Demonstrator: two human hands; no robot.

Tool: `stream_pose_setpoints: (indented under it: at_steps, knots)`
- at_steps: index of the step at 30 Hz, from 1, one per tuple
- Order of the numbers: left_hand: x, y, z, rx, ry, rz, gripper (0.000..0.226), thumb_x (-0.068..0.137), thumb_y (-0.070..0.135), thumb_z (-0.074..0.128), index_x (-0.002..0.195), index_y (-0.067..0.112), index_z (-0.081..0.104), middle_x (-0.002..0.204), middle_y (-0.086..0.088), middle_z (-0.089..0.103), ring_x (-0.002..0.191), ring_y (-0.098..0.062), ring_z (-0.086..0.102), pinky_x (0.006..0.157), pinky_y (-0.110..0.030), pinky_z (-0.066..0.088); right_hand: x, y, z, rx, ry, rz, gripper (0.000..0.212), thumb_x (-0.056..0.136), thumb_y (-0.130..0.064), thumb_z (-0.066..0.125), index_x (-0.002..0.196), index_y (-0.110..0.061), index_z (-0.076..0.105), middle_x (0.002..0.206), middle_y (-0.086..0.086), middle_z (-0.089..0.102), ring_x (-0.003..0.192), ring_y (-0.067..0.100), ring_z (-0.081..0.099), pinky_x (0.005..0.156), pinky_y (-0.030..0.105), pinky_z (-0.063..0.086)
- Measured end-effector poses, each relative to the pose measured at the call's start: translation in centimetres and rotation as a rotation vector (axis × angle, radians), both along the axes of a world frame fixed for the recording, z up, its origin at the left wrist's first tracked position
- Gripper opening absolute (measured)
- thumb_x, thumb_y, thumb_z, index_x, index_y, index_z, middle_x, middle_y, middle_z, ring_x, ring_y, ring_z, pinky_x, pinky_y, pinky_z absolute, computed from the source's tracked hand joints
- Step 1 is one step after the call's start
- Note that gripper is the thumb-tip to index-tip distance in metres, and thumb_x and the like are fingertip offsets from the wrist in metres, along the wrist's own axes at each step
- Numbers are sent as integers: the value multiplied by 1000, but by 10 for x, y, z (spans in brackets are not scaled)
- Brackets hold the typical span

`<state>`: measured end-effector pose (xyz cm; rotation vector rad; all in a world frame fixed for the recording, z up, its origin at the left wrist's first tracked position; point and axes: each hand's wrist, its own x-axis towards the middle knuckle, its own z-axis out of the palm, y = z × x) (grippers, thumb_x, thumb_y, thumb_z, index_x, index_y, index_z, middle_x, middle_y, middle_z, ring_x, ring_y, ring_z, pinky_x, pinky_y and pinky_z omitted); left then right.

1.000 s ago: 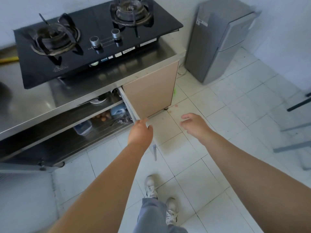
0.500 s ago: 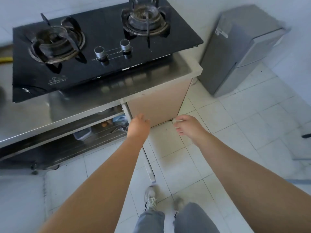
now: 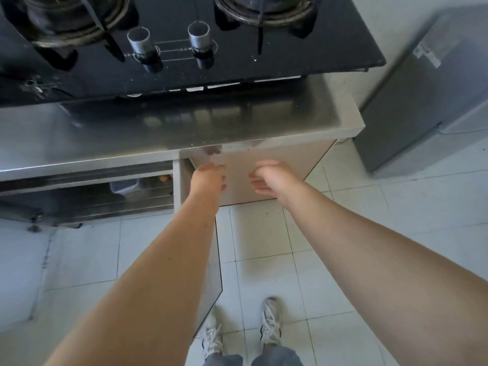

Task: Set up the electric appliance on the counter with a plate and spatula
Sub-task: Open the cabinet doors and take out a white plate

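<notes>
No electric appliance, plate or spatula is in view. I stand at a steel counter (image 3: 158, 133) that carries a black two-burner gas stove (image 3: 184, 70). Under its right end is a beige cabinet door (image 3: 303, 157). My left hand (image 3: 210, 178) has its fingers curled at that door's upper left edge. Beside it, my right hand (image 3: 274, 178) hovers in front of the door face, fingers apart and empty. A second door panel (image 3: 217, 260) stands open toward me, edge-on beneath my left forearm.
The open lower shelf on the left holds a clear plastic container (image 3: 124, 186) and small items. A grey fridge (image 3: 422, 107) stands right of the counter. My shoes (image 3: 269, 323) are on the white tiled floor near the open door's outer end.
I have stepped closer and the view has tipped down over the counter. Both hands have moved from the open door's outer end up to the beige door front.
</notes>
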<state>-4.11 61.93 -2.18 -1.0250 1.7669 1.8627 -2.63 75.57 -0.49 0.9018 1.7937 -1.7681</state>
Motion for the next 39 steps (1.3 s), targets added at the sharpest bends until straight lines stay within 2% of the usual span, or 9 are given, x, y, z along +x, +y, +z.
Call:
stream_pose_setpoints:
  at_steps: [2,5,10,15,22,24,26,31,39]
  knots:
    - [-9,0,-12,62,13,72,43,90,9,60,132,2,53,77,-7,59,68,-14,59,76,-26,55,-14,0,-13,-59,9,-48,39,92,2,52,130,-7,53,126,21,63,91,25,59,88,40,53]
    - [-19,-3,-22,129,15,143,38,89,5,62,126,2,57,96,-11,65,104,-21,66,88,-30,55,-31,0,-26,-166,27,-139,42,93,5,50,134,-7,49,130,16,61,94,26,60,92,40,51]
    - [-27,-9,-32,254,58,219,29,91,0,56,119,8,55,115,-9,66,113,-20,63,92,-36,54,-51,-5,-37,-325,34,-261,42,95,10,35,132,-3,49,133,10,60,123,30,58,98,42,48]
    - [-25,-11,-38,351,61,275,37,92,-2,53,128,9,53,106,-5,68,110,-21,64,89,-35,54,-56,-12,-36,-441,9,-379,32,91,15,32,78,-10,48,83,7,59,120,32,61,94,40,51]
    - [-16,-4,-18,93,-50,378,16,97,5,44,106,7,57,97,-7,64,92,-21,65,76,-26,51,-48,-16,-32,-403,13,-324,23,93,8,47,79,-10,54,113,11,65,113,24,66,73,28,56]
    - [0,0,-14,-192,-43,252,30,95,15,49,123,6,52,120,-8,62,100,-23,62,59,-21,42,-41,-16,-30,-372,11,-310,12,94,4,50,95,-5,58,123,12,65,110,23,66,75,29,56]
    - [16,-1,-15,-136,9,322,43,95,20,47,135,4,45,135,-14,54,112,-28,58,57,-21,41,-30,-16,-28,-348,7,-314,10,95,0,51,103,-1,57,127,14,63,114,23,65,76,28,55]
    - [44,2,-4,-387,13,159,54,95,16,42,147,12,30,149,-10,40,131,-31,46,108,-39,39,0,-10,-23,-323,-30,-308,9,94,-12,57,94,-4,55,92,11,67,104,20,69,80,30,58]
    - [91,-2,7,-730,173,-650,39,83,4,43,107,20,70,97,-5,69,86,-28,61,69,-28,46,43,-3,-27,-354,16,-430,15,96,2,49,83,-3,51,83,12,59,72,20,61,88,32,51]
